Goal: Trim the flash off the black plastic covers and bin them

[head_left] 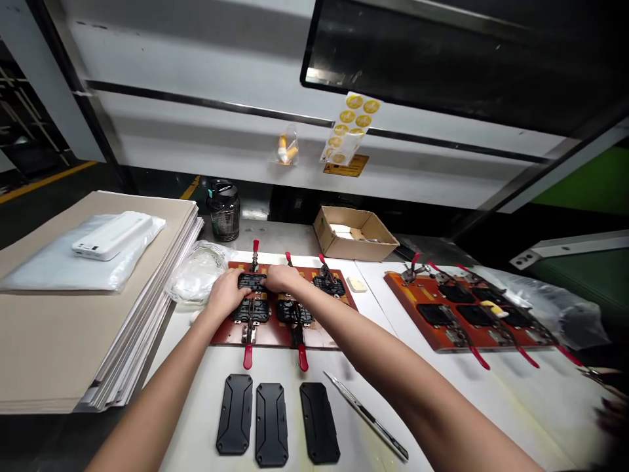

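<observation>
A reddish-brown fixture board point(275, 337) with red-handled toggle clamps lies on the white table. Several black plates sit in it, one point(250, 311) at the lower left beneath a clamp. Both hands are at the upper-left black plate point(252, 282). My left hand point(227, 293) holds its left end, fingers closed on the edge. My right hand point(281, 279) is at its right end with fingers bent together, their tips touching it. Three black covers point(234, 414), point(271, 425), point(319, 423) lie in a row in front of the board.
A metal cutter point(366, 416) lies beneath my right forearm. At left is a cardboard stack point(44, 354) with a white device point(113, 236). Behind stand a dark jar point(225, 213) and a carton point(356, 246). A second clamp board point(417, 314) and a person's blurred hand point(612, 413) are at right.
</observation>
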`<state>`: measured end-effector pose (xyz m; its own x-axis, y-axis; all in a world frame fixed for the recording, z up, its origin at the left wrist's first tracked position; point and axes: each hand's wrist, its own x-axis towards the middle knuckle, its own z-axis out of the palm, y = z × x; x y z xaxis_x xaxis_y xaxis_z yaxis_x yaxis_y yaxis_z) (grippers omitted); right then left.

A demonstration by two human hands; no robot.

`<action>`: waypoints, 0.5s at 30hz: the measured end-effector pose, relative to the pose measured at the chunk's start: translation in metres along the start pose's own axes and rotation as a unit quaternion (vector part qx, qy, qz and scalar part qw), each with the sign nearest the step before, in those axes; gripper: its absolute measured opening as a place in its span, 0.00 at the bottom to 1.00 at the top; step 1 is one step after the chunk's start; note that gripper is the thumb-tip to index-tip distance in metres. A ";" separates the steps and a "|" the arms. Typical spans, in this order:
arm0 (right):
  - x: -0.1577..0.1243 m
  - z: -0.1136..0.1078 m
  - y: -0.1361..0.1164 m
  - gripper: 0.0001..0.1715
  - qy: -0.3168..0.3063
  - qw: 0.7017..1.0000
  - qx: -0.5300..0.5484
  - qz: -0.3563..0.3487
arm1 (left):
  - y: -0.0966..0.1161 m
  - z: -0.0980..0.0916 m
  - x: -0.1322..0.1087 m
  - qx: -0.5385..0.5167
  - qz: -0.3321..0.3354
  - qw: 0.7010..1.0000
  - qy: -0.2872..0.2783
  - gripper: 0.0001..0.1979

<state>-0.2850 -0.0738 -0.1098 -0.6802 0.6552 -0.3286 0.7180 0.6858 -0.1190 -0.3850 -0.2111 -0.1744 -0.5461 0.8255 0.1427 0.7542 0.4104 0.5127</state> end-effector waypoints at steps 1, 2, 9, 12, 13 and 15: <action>0.006 -0.006 0.001 0.23 0.009 1.000 0.010 0.002 | 0.000 -0.001 0.000 0.002 0.002 1.000 0.000 0.24; 0.014 -0.013 0.002 0.24 0.023 0.999 0.026 0.000 | 0.000 -0.001 0.001 0.005 0.004 1.000 0.000 0.24; 0.069 -0.034 -0.003 0.28 0.013 0.981 0.172 -0.089 | 0.000 -0.002 0.006 0.033 -0.001 0.999 -0.006 0.29; 0.086 -0.034 -0.002 0.24 -0.012 0.976 0.201 -0.088 | -0.001 -0.003 0.007 0.042 0.000 0.999 -0.012 0.29; 0.091 -0.035 -0.002 0.23 -0.018 0.975 0.205 -0.084 | -0.002 -0.003 0.008 0.044 0.001 0.999 -0.014 0.29; 0.100 -0.038 -0.001 0.22 -0.030 0.975 0.206 -0.074 | -0.002 -0.004 0.009 0.049 0.001 0.999 -0.019 0.30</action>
<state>-0.3595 0.0027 -0.1072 -0.7795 0.5316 -0.3315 0.6199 0.5781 -0.5305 -0.3931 -0.2057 -0.1708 -0.5312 0.8401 0.1099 0.7886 0.4429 0.4266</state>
